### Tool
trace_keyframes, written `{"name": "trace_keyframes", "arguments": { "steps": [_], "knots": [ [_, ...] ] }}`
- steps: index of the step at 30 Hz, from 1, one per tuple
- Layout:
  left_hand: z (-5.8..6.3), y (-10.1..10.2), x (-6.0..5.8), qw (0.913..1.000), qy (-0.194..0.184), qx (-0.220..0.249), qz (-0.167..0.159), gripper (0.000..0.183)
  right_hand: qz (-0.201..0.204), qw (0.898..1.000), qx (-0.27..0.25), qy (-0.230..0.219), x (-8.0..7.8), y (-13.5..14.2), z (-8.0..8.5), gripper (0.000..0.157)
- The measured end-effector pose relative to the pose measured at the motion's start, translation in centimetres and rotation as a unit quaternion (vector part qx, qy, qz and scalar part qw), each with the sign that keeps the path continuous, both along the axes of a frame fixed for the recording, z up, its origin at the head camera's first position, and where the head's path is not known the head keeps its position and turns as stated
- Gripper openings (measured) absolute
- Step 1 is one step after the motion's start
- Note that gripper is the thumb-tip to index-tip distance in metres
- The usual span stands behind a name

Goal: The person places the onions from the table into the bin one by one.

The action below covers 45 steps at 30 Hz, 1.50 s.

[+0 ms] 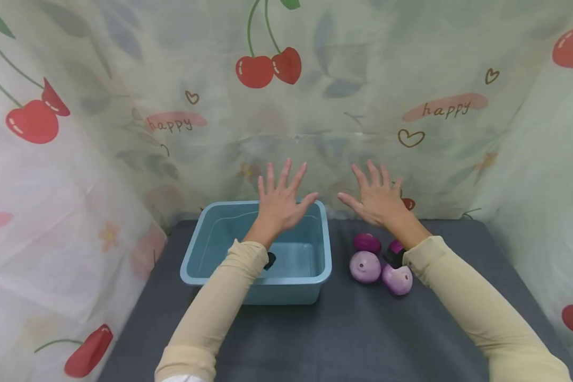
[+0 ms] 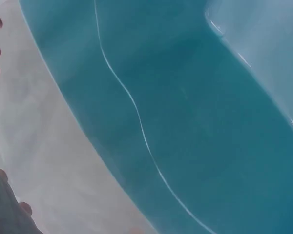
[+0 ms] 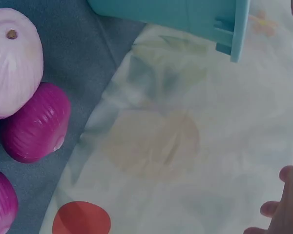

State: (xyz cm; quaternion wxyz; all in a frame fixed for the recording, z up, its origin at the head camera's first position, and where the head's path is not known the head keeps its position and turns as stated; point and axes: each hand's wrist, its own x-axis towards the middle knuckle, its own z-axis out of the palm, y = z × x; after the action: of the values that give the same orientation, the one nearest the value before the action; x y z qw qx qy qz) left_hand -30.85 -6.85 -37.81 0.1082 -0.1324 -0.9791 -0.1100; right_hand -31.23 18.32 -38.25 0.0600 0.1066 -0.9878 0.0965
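My left hand [image 1: 281, 206] is spread with straight fingers above the far right part of a blue plastic basin [image 1: 255, 280], holding nothing. To the right, my right hand [image 1: 379, 201] is likewise spread, raised beyond a small group of onions. The group has two pale purple onions, one round [image 1: 365, 267] and one at the front right [image 1: 398, 280], and two dark magenta ones, one behind [image 1: 366, 243] and one partly hidden by the right wrist [image 1: 396, 246]. In the right wrist view, a pale onion [image 3: 14, 63] lies against a magenta onion [image 3: 36, 123].
A dark grey cloth [image 1: 344, 339] covers the table. Behind it hangs a pale curtain [image 1: 296, 116] printed with cherries and leaves, which also closes off both sides. The basin stands left of the onions, near the back edge.
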Motion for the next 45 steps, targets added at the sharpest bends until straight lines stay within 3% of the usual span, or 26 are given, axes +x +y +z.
{"name": "trace_keyframes", "arguments": {
  "steps": [5, 11, 17, 27, 37, 45],
  "knots": [
    [0.5, -0.8, 0.1, 1.0000, 0.005, -0.004, 0.003, 0.072, 0.021, 1.000, -0.019, 0.003, 0.5, 0.4, -0.1, 0.087],
    [1.6, -1.9, 0.4, 0.9999, 0.014, 0.002, -0.004, 0.070, 0.059, 0.996, -0.057, -0.035, 1.3, 1.4, -0.6, 0.090],
    [2.6, -3.4, 0.9, 0.9994, 0.026, -0.022, -0.010, 0.070, 0.091, 0.991, -0.076, -0.068, 2.5, 2.3, -1.4, 0.094],
    [4.1, -6.1, 2.2, 0.9976, 0.051, -0.036, -0.029, 0.070, 0.099, 0.986, -0.078, -0.106, 4.1, 3.0, -3.7, 0.103],
    [5.4, -10.5, 3.5, 0.9966, 0.064, -0.036, -0.036, 0.067, 0.127, 0.979, -0.100, -0.124, 5.7, 3.6, -6.9, 0.099],
    [5.4, -14.9, 3.7, 0.9959, 0.065, -0.034, -0.053, 0.061, 0.127, 0.977, -0.106, -0.136, 6.6, 3.6, -8.0, 0.094]
  ]
}}
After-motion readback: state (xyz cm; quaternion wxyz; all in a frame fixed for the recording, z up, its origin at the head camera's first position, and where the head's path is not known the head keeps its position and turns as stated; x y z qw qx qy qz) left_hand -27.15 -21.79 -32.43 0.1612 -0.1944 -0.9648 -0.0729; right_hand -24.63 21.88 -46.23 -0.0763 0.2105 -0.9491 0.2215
